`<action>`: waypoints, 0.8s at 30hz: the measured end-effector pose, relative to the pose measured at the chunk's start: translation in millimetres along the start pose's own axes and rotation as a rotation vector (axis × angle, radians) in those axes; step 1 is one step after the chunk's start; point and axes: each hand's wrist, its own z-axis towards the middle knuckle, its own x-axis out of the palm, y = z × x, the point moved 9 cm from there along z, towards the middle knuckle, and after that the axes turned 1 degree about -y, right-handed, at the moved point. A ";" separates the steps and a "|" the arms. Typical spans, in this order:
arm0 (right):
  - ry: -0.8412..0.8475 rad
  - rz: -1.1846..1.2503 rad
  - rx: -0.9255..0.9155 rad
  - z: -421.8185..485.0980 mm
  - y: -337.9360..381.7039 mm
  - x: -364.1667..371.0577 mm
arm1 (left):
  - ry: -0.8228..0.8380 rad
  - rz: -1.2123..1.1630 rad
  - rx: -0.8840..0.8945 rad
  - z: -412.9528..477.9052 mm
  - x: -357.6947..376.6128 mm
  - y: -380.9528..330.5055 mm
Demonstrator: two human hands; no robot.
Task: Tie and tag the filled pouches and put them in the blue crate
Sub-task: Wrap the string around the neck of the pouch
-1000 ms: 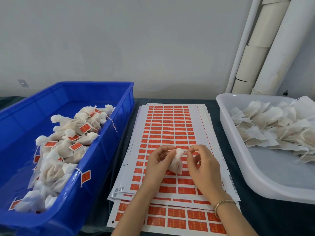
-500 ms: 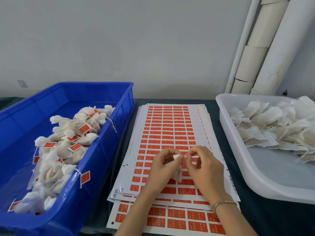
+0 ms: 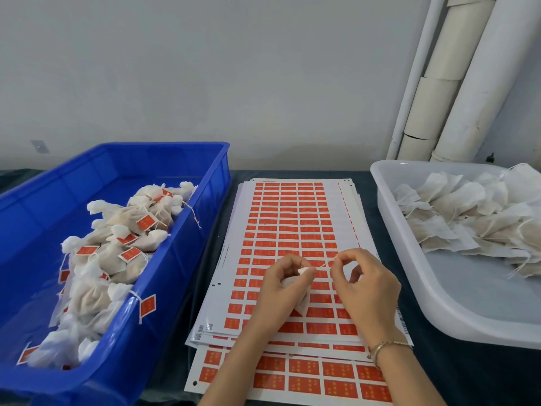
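L hand (image 3: 285, 284) is gripping a pouch (image 3: 302, 306), mostly hidden behind its fingers. R hand (image 3: 363, 284) is pinching the string (image 3: 323, 264), which is stretching toward 2 o'clock. Blue crate (image 3: 175, 259) is sitting at 9 o'clock.

Blue crate (image 3: 164, 145): hard plastic, glossy, light glinting along the rim. Tagged pouches (image 3: 117, 259) in it: thin fibrous cloth, matt, faintly see-through. Their tags (image 3: 145, 222): smooth red paper. Pouch (image 3: 303, 307) in my left hand (image 3: 281, 285): same soft matt cloth. String (image 3: 325, 263) in my right hand (image 3: 366, 288): fine, pale, dull. Label sheets (image 3: 292, 218): smooth white paper, red stickers with slight sheen. White tray (image 3: 468, 288): milky plastic, smooth, semi-gloss. Table cover (image 3: 483, 376): dark matt cloth. Bracelet (image 3: 389, 344): shiny gold-coloured metal.
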 end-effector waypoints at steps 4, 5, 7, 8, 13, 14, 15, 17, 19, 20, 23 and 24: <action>-0.006 0.005 0.042 1.4 -4.9 -1.6 | 0.037 0.027 0.012 -0.8 4.5 -0.7; -0.001 0.013 0.052 1.4 -6.0 -0.8 | 0.044 0.032 0.009 -1.1 5.0 0.2; 0.028 0.034 0.070 1.9 -8.7 2.2 | 0.060 0.042 0.012 -2.4 5.5 0.9; 0.058 0.044 0.077 2.3 -9.8 5.0 | 0.066 0.043 0.018 -3.1 5.4 0.3; 0.342 0.182 0.214 -2.5 -15.9 21.2 | 0.079 0.079 0.048 -5.9 5.2 -5.5; 0.360 0.194 0.246 -6.1 -18.2 17.7 | 0.085 0.089 0.042 -6.6 5.9 -5.4; 0.364 0.186 0.278 -10.9 -22.6 12.1 | 0.089 0.096 0.034 -7.0 6.7 -4.9; 0.365 0.077 0.319 -23.6 -34.5 -2.8 | 0.087 0.106 0.023 -7.8 8.0 -3.1; 0.413 -0.048 0.354 -39.3 -44.7 -15.7 | 0.079 0.121 0.008 -7.9 9.4 -1.4; 0.445 -0.076 0.376 -46.1 -47.8 -20.5 | 0.075 0.128 0.000 -7.6 9.8 -0.6; 0.523 -0.101 0.459 -59.8 -52.0 -28.4 | 0.065 0.137 -0.021 -7.1 9.9 1.4; 0.538 -0.110 0.479 -62.5 -51.3 -29.7 | 0.062 0.139 -0.022 -7.4 9.9 1.2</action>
